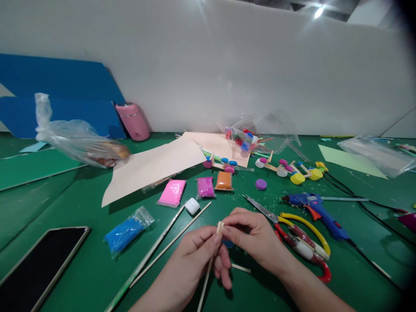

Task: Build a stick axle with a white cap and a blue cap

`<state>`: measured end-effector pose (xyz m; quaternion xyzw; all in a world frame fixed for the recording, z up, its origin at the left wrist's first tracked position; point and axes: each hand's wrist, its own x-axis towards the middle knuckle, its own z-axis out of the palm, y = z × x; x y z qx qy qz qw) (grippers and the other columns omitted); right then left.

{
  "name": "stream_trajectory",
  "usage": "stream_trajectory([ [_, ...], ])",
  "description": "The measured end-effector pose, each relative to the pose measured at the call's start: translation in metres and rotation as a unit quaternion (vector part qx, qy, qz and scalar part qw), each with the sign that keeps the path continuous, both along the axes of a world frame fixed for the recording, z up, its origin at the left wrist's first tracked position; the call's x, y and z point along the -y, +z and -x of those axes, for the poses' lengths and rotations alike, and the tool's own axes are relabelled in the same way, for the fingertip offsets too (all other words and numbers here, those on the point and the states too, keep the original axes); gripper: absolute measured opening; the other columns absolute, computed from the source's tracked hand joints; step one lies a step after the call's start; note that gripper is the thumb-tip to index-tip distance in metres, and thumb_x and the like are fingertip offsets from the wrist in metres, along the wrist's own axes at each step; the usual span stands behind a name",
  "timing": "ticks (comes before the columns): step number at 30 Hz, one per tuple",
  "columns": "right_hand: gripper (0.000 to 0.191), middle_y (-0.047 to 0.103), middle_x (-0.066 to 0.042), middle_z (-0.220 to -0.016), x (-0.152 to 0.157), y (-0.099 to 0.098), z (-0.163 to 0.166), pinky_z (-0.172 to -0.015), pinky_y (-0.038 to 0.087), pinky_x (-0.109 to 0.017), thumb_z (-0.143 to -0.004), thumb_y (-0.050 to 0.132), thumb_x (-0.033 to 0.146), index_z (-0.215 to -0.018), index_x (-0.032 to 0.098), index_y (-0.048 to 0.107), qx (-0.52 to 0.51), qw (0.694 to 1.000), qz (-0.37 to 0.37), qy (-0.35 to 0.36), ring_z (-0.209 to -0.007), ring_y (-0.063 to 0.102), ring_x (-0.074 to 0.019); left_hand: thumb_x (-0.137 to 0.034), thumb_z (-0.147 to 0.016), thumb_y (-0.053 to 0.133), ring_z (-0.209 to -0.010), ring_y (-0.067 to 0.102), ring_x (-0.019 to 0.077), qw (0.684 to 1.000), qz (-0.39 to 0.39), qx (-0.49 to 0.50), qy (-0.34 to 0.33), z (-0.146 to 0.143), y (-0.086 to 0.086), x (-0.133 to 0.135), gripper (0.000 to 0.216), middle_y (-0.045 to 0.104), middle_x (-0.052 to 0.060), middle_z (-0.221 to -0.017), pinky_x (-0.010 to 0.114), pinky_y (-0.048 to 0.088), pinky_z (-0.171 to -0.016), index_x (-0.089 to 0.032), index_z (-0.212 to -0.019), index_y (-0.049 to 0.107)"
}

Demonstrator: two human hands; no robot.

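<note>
Pinching a thin wooden stick [207, 278] between thumb and fingers of the left hand [196, 255], slanting it down toward six o'clock. Closing on the same upper end with the fingertips of the right hand [256, 234]; showing two pale tips there, too small to tell whether joined. Partly hidden beneath the right hand, a blue piece [229, 244]. At five o'clock, a short stick [241, 268] on the green worktop [260, 294]. Just past the right hand at three o'clock, scissors [265, 212] with yellow and red handles; farther, between two and three, a blue glue gun [325, 216]. Near half past ten, a white packet [192, 206], and beyond it a pink packet [172, 193]. At nine, a blue packet [126, 232]. At twelve, an orange packet [224, 180]; at one, a purple disc [261, 184].
</note>
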<state>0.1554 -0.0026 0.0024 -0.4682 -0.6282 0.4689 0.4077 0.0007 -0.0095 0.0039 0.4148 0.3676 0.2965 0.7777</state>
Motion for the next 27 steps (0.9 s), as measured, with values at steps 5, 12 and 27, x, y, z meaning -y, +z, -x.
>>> stream_trajectory([
  [5, 0.014, 0.054, 0.0, -0.07, 0.0, -0.002, 0.001, -0.059, 0.042, -0.023, -0.078, 0.058, 0.027, -0.08, 0.019, 0.068, 0.005, 1.0, -0.007, 0.004, -0.065, 0.052, -0.0121, -0.033, -0.085, 0.042, -0.044, 0.056, 0.0103, 1.0, -0.008, -0.008, -0.004, -0.001, 0.0, -0.002, 0.027, 0.058, 0.002, -0.058, 0.02, 0.032, -0.046, -0.014, -0.068, 0.051],
  [12, 0.014, 0.053, 0.0, -0.07, 0.0, -0.002, 0.004, -0.059, 0.042, -0.023, -0.077, 0.058, 0.028, -0.079, 0.018, 0.067, -0.002, 1.0, 0.006, -0.011, -0.064, 0.052, -0.0118, -0.033, -0.085, 0.042, -0.043, 0.055, 0.0094, 1.0, -0.017, -0.02, -0.001, -0.001, 0.0, -0.001, 0.028, 0.057, 0.001, -0.055, 0.02, 0.032, -0.047, -0.014, -0.066, 0.051],
  [27, 0.022, 0.051, 0.005, -0.048, 0.0, 0.003, 0.017, -0.048, 0.034, -0.02, -0.069, 0.064, 0.034, -0.061, 0.014, 0.058, -0.174, 0.971, 0.136, -0.086, -0.047, 0.043, -0.0074, -0.03, -0.085, 0.043, -0.041, 0.058, 0.0123, 0.997, 0.061, 0.038, 0.023, -0.004, 0.002, 0.001, 0.025, 0.062, 0.004, -0.055, 0.02, 0.034, -0.045, -0.011, -0.074, 0.057],
])
